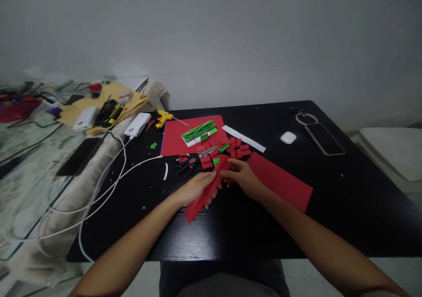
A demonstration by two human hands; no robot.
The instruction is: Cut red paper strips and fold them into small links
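Note:
A long red paper strip [201, 201], seemingly folded, slants between my hands above the table. My left hand [198, 187] is closed around its middle, thumb on top and fingers beneath. Near the strip's upper end, my right hand [242, 176] pinches its edge. Just beyond lie black-handled scissors [187, 168] with their blades slightly apart, among several small red folded paper pieces [233, 145]. A green pleated paper piece [198, 132] rests on red sheets [173, 136]. Under my right forearm is a flat red sheet [280, 180].
A white paper strip [244, 139] and a yellow glue gun [164, 118] lie farther back. White cables [123, 174] run across the table's left side from a power bank [137, 124]. On the right are a white earbud case [288, 137] and a phone [325, 139].

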